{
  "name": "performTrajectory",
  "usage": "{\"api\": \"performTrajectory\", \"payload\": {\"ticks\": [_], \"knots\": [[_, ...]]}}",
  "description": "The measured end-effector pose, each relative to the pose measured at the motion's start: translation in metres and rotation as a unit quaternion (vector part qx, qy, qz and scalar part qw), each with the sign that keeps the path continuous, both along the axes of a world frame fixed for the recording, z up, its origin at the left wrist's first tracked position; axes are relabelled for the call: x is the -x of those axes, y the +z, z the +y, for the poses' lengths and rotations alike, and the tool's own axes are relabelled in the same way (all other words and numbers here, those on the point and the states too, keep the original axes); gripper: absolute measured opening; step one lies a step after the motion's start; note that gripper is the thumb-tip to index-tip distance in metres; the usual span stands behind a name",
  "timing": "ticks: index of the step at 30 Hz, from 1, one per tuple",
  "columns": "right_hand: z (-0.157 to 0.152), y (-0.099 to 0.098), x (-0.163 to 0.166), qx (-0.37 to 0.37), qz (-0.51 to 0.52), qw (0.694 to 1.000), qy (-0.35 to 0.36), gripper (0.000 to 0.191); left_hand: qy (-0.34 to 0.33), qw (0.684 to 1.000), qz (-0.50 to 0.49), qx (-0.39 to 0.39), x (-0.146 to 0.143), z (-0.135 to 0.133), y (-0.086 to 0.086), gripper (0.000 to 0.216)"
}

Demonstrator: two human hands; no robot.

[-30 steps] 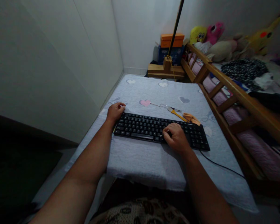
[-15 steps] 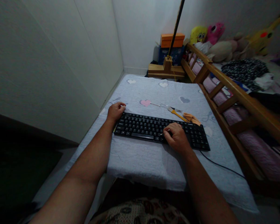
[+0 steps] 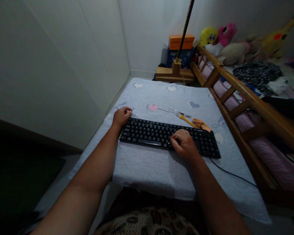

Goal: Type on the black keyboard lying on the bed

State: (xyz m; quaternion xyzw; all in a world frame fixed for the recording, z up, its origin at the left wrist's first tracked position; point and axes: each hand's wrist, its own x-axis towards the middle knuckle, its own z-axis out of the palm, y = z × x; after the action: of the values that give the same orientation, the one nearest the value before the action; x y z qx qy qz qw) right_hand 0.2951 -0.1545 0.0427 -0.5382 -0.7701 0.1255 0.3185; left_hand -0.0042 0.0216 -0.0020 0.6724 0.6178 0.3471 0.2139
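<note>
A black keyboard lies across a table covered by a pale blue cloth with hearts. My left hand is curled round the keyboard's far left corner and grips it. Over the keys right of the middle, my right hand is closed in a pinch. A thin pale tool tip sticks out of its fingers toward the keys; the rest of the tool is hidden in the hand.
Behind the keyboard lie a yellow-handled brush, metal tweezers and a small orange object. The keyboard cable trails off to the right. A wooden bed rail with plush toys runs along the right; a wall stands close on the left.
My right hand has shifted very slightly over the keys. My left hand and the keyboard have stayed where they were.
</note>
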Motion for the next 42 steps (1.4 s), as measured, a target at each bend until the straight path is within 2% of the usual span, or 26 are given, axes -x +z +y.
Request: {"api": "performTrajectory", "payload": {"ticks": [26,42], "knots": [[-0.0010,0.0003,0.0076,-0.001,0.004,0.999,0.036,0.013,0.000,1.000,-0.001,-0.001,-0.0022,-0.0030,0.0040,0.033],[0.0019,-0.0044,0.0066,-0.014,-0.007,1.000,-0.009,0.013,-0.002,1.000,-0.005,-0.001,-0.0031,-0.0038,0.0049,0.034]]}}
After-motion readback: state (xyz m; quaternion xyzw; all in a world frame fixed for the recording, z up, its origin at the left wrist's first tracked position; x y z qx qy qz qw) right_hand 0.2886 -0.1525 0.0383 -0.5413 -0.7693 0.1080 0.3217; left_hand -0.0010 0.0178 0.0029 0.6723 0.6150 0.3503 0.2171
